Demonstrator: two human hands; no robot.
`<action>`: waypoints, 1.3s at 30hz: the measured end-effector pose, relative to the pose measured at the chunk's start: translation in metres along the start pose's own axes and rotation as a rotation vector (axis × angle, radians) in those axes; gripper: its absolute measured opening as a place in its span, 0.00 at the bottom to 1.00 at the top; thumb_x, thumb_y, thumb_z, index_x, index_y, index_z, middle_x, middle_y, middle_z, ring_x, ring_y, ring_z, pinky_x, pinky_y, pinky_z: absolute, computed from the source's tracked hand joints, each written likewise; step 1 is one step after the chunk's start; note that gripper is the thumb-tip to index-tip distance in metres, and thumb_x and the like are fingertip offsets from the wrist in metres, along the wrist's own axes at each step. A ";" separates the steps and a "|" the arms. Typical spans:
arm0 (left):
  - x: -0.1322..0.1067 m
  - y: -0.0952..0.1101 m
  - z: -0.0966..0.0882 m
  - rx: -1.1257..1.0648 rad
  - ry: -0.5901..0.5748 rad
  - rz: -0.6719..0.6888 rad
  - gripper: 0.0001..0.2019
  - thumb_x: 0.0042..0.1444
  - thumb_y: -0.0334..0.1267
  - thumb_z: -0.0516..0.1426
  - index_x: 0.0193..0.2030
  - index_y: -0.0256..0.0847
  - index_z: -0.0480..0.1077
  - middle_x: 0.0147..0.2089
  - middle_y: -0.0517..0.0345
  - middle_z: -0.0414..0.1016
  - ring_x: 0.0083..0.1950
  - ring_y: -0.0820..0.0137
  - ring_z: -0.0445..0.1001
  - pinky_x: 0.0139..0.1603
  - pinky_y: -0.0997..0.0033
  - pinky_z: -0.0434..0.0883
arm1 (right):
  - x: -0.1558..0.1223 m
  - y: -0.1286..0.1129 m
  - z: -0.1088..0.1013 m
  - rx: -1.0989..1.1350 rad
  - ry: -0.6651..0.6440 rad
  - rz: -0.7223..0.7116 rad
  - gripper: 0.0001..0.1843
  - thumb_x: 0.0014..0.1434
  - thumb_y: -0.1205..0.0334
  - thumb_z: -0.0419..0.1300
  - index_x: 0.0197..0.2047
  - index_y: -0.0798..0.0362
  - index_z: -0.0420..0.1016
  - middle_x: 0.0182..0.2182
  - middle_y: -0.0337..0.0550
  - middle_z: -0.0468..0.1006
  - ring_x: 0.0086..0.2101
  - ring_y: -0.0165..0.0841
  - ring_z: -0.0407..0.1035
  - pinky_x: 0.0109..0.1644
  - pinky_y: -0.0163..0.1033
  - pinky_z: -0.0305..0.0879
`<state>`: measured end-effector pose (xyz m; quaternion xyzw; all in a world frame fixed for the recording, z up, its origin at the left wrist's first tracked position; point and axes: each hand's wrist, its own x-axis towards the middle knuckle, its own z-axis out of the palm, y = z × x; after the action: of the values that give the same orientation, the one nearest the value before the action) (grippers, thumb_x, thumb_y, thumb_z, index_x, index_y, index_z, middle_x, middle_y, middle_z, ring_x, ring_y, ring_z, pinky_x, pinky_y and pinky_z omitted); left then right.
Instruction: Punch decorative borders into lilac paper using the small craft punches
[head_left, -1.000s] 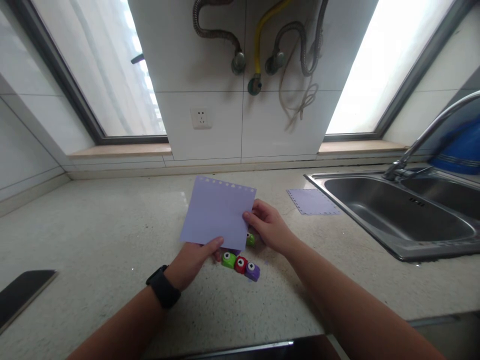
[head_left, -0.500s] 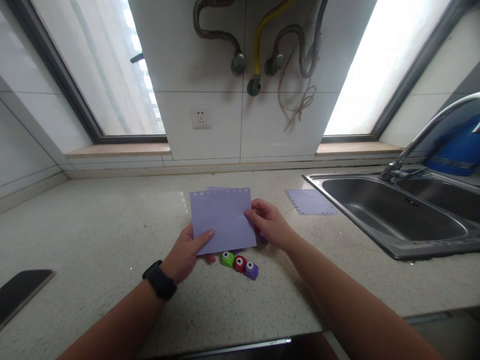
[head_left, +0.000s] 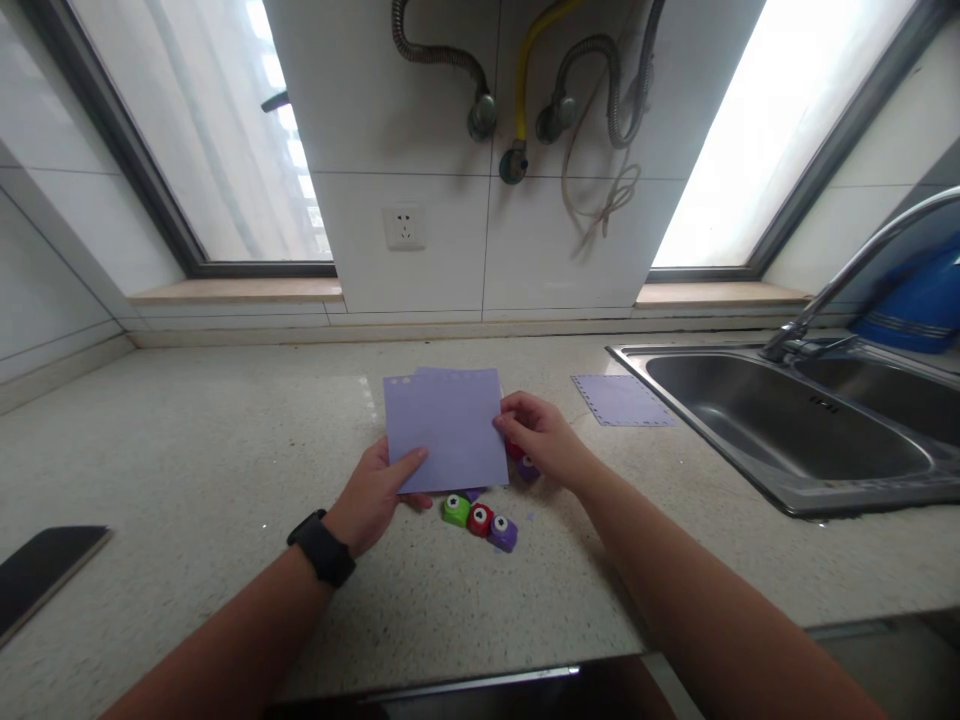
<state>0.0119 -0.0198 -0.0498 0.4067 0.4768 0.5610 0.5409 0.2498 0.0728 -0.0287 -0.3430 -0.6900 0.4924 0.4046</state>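
Observation:
A light purple sheet of paper [head_left: 450, 430] with punched holes along its top edge is held up above the counter. My left hand [head_left: 375, 495] is closed on its lower left part, the thumb lying on the front. At the right edge, my right hand [head_left: 544, 435] pinches the same sheet. Another purple sheet [head_left: 457, 372] shows as a strip behind its top. Just below lie small craft punches: a green one [head_left: 455, 510], a red one [head_left: 480, 519] and a purple one [head_left: 503, 533]. More punches [head_left: 528, 468] are partly hidden by the paper and my right hand.
A purple sheet with holes along its edges [head_left: 624, 401] lies on the speckled counter [head_left: 225, 430], left of the steel sink [head_left: 750, 430]. A dark flat object [head_left: 49, 570] sits at the far left. The tap [head_left: 862, 260] and a blue item [head_left: 915, 300] stand at the right.
The held sheet has tilted slightly, its lower edge rising a little, and fewer of its top holes show clearly. Both hands keep their grip. The view has shifted slightly.

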 end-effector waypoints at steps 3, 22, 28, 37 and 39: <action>0.002 0.000 0.000 -0.033 -0.006 -0.023 0.27 0.53 0.47 0.69 0.55 0.33 0.71 0.46 0.44 0.80 0.33 0.62 0.82 0.22 0.71 0.76 | 0.000 0.000 -0.001 -0.007 0.005 0.007 0.12 0.62 0.51 0.64 0.42 0.50 0.71 0.28 0.35 0.73 0.25 0.28 0.63 0.29 0.36 0.59; 0.004 -0.003 -0.002 -0.070 0.015 0.011 0.23 0.56 0.45 0.68 0.54 0.35 0.73 0.47 0.45 0.81 0.33 0.67 0.80 0.22 0.73 0.76 | 0.001 -0.001 -0.005 -0.029 0.042 -0.033 0.12 0.62 0.52 0.63 0.43 0.51 0.74 0.30 0.39 0.77 0.28 0.30 0.68 0.33 0.39 0.64; 0.003 -0.004 -0.003 -0.062 0.017 0.022 0.22 0.56 0.45 0.68 0.53 0.36 0.73 0.45 0.47 0.81 0.32 0.67 0.80 0.23 0.73 0.76 | 0.002 0.001 -0.007 -0.043 0.036 -0.050 0.11 0.64 0.53 0.63 0.42 0.51 0.75 0.32 0.40 0.78 0.30 0.31 0.69 0.35 0.40 0.65; 0.002 -0.001 0.000 -0.068 0.020 0.047 0.21 0.53 0.45 0.69 0.49 0.36 0.75 0.43 0.50 0.80 0.32 0.68 0.78 0.22 0.73 0.76 | 0.001 -0.002 -0.007 -0.068 0.024 -0.057 0.12 0.64 0.51 0.63 0.39 0.51 0.75 0.30 0.40 0.77 0.30 0.32 0.69 0.34 0.39 0.65; 0.002 0.000 0.000 -0.068 0.023 0.045 0.21 0.53 0.46 0.69 0.49 0.36 0.75 0.43 0.49 0.80 0.32 0.68 0.78 0.22 0.72 0.76 | 0.000 -0.004 -0.007 -0.070 0.024 -0.059 0.12 0.64 0.50 0.63 0.38 0.51 0.75 0.30 0.40 0.77 0.30 0.33 0.69 0.34 0.40 0.66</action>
<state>0.0119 -0.0182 -0.0503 0.3923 0.4543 0.5934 0.5363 0.2558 0.0746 -0.0237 -0.3423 -0.7117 0.4518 0.4148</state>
